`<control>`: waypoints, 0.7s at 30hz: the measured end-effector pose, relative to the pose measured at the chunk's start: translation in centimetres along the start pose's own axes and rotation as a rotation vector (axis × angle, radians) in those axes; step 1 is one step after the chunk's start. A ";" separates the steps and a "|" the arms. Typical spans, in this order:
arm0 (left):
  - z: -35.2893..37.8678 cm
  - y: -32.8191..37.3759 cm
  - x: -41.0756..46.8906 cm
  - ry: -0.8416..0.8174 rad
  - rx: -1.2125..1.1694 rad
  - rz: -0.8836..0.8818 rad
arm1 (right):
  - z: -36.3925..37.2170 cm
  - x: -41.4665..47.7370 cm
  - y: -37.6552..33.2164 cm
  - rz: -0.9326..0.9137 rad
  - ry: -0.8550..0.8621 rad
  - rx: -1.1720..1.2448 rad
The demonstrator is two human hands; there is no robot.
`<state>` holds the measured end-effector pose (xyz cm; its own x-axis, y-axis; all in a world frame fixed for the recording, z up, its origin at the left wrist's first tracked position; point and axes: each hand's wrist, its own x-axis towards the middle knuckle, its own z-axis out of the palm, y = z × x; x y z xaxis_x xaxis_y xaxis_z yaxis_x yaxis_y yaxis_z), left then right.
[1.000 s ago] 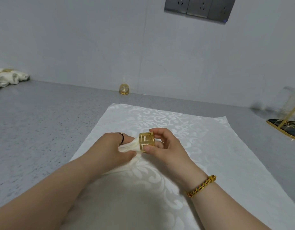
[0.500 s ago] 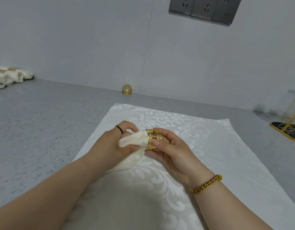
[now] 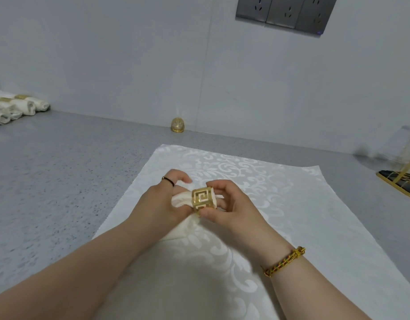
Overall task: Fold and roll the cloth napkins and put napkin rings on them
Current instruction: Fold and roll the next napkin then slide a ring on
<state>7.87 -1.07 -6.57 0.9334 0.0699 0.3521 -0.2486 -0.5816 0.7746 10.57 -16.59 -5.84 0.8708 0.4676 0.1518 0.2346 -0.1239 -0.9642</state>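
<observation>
Both forearms are bare, with no sleeves in view. The left hand [image 3: 161,204] wears a thin black ring [image 3: 168,180] on one finger. The right hand [image 3: 231,211] has short nails, and its wrist carries a braided bracelet [image 3: 284,261] of gold, red and green threads.

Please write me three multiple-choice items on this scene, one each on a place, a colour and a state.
1. Where do the finished rolled napkins lie?
A. far left of the counter
B. on the patterned cloth
C. by the wall sockets

2. What colour is the napkin ring?
A. silver
B. gold
C. black

3. What is the state of the ring?
A. lying loose
B. slid onto the rolled napkin
C. on a wrist

Answers: 1 A, they sit at the left edge; 2 B, it shines gold; 3 B, cloth passes through it between the left hand and right hand.
</observation>
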 end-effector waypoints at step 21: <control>0.3 -0.1 0.3 -0.084 0.027 0.035 | -1.2 0.6 0.3 0.254 -0.057 0.089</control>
<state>8.24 -1.21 -6.74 0.9429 -0.0187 0.3327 -0.2757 -0.6045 0.7473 11.67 -17.38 -5.77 0.8704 0.4804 -0.1074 -0.0292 -0.1673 -0.9855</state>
